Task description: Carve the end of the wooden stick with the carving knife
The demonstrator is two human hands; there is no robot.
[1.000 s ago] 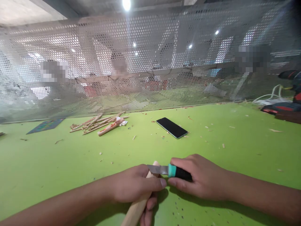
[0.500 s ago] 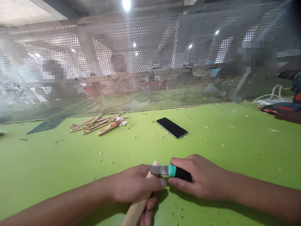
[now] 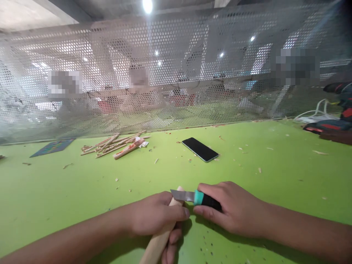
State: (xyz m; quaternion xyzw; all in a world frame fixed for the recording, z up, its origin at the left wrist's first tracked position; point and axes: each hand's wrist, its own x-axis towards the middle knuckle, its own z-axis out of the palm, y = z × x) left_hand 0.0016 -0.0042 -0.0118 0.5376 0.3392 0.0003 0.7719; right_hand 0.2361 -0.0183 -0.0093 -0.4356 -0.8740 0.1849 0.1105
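Observation:
My left hand (image 3: 159, 216) is wrapped round a pale wooden stick (image 3: 157, 244), which slants up and away from the bottom edge of the view. My right hand (image 3: 231, 209) grips the black and teal handle of a carving knife (image 3: 183, 195). The knife's slanted metal blade lies across the stick near its far end, just beyond my left thumb. The stick's lower end runs out of view, and part of its middle is hidden by my left fingers.
A black phone (image 3: 200, 149) lies on the green tabletop (image 3: 82, 190) beyond my hands. Several thin sticks (image 3: 110, 145) are piled to its left, near a flat patterned card (image 3: 52, 147). Wood chips are scattered about. A power drill (image 3: 339, 110) is far right. A perforated panel (image 3: 165, 73) closes the back.
The knife blade has shifted slightly up and left over the stick, so more of its tip shows. My right hand has moved a little left; my left hand keeps its hold.

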